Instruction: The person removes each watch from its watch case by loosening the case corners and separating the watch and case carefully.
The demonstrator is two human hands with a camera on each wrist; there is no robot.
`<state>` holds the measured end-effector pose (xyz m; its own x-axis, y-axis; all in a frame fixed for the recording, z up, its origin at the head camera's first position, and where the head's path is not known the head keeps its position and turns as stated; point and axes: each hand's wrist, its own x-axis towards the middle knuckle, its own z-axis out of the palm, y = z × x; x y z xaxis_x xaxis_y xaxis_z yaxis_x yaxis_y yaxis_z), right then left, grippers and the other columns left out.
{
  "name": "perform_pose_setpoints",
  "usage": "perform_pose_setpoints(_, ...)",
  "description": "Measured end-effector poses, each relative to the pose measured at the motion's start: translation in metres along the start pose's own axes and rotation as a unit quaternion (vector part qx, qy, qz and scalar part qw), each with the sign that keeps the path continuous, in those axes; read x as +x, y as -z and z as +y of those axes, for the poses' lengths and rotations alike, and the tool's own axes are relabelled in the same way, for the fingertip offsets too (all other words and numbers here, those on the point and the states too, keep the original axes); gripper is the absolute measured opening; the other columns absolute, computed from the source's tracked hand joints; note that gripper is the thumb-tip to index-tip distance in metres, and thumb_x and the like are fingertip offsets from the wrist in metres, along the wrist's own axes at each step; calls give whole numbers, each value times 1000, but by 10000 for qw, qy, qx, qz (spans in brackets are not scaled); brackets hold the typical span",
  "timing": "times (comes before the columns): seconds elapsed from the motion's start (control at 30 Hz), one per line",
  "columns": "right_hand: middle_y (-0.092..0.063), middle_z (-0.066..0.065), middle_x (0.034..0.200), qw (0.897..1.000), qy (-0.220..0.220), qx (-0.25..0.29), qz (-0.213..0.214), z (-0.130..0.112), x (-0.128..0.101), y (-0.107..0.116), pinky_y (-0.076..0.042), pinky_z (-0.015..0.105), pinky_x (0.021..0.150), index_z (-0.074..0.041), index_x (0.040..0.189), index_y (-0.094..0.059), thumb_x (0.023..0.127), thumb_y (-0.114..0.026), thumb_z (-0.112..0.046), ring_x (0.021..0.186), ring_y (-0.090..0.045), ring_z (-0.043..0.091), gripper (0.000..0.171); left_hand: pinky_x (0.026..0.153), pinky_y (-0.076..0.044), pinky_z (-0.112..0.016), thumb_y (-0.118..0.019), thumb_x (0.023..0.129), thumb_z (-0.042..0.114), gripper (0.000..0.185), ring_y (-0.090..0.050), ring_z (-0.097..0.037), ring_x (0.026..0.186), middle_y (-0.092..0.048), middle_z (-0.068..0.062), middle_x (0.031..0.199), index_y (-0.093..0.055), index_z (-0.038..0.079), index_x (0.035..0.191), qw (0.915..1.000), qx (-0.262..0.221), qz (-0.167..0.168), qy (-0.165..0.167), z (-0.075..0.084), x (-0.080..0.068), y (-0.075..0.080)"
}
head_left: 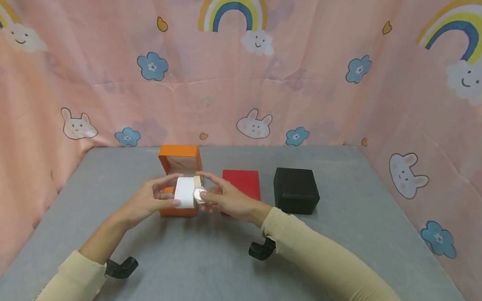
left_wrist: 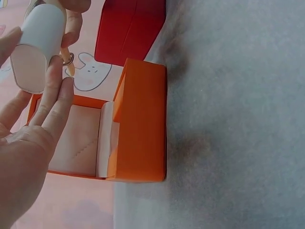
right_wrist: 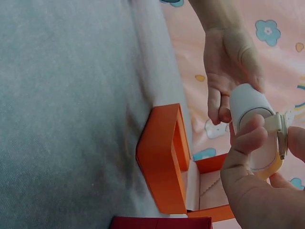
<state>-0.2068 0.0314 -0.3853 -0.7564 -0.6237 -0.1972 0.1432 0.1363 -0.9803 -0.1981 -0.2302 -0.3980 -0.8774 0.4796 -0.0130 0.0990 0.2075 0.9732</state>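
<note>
Above the open orange box (head_left: 181, 181), which stands at the back of the grey bench (head_left: 217, 275), the person holds a white cushion (head_left: 184, 192) with a watch (head_left: 200, 195) strapped round one end. The left hand (head_left: 153, 200) has its fingers (left_wrist: 57, 102) nearly straight along the cushion, with the thumb on the other side, so the cushion is pinched lightly rather than wrapped. The right hand (head_left: 223, 200) meets it from the side nearer the red box (head_left: 241, 183), its fingers (right_wrist: 245, 143) curled onto the watch's pale band and round face. The cushion hangs just in front of and above the orange box's padded hollow, whose lid stands upright behind it. The main risk appears to be the light hold: the cushion is smooth and rounded, and if the right hand pulls on the band while the left only pinches, the cushion could twist or slip out and drop onto the box's rim or the bench. A drop from there might knock the watch's face on the hard edge. The band could also slide off the cushion's end if tugged sideways, leaving the watch loose in the right fingers. Whether the clasp is fastened cannot be told from these views. A low swing of either hand could also nudge the upright lid and tip the orange box backwards, or bump the red box just beside it; the black box (head_left: 296, 189) beyond that sits well apart.
</note>
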Motion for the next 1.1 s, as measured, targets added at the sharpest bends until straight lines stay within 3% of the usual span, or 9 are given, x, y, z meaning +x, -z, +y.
perform_pose_setpoints(0.13,-63,26,115,10000,10,77,37,-1,1,0,-52,29,82,-34,156,-35,102,-59,-18,84,-64,17,61,86,-59,-29,-70,94,9,71,-70,-11,102,-45,-27,151,-34,2,156,10000,21,14,30,1,0,3)
perform_pose_setpoints(0.3,-60,18,135,9995,207,-81,237,-1,4,3,-53,28,81,-27,155,-39,102,-59,-13,92,-66,23,58,87,-59,-30,-69,95,11,72,-68,-7,105,-42,-27,154,-33,2,156,9997,96,125,191,4,-5,10)
perform_pose_setpoints(0.5,-44,20,155,9979,538,-214,277,1,4,6,-54,28,78,-19,158,-35,101,-55,-4,99,-67,30,62,88,-58,-27,-70,94,9,73,-68,-5,107,-38,-25,157,-32,0,156,9994,44,244,243,4,-11,16)
perform_pose_setpoints(0.63,-41,17,158,9966,708,-316,284,4,3,7,-57,27,78,-16,157,-37,101,-58,-6,100,-68,24,61,88,-58,-27,-71,93,10,74,-68,-5,109,-37,-25,158,-32,-1,156,9994,64,207,267,1,-11,16)
perform_pose_setpoints(0.87,-47,17,152,9962,715,-158,470,8,1,4,-58,26,81,-17,148,-52,105,-54,-15,104,-61,16,44,86,-58,-26,-70,93,8,75,-68,-3,107,-37,-27,158,-31,-2,156,9992,68,247,294,-2,-11,16)
perform_pose_setpoints(0.97,-50,15,151,9964,607,-166,569,8,1,4,-58,37,92,-20,148,-53,105,-54,-16,111,-61,18,43,87,-58,-27,-71,93,10,75,-68,-4,107,-37,-26,158,-31,-2,156,9991,129,236,316,-2,-12,16)
perform_pose_setpoints(1.1,-52,2,152,9946,563,-478,728,9,-1,3,-52,44,105,-25,147,-55,103,-57,-16,132,-53,19,44,88,-58,-28,-71,93,11,76,-67,-6,111,-37,-26,159,-31,-1,156,9990,163,228,344,-4,-12,16)
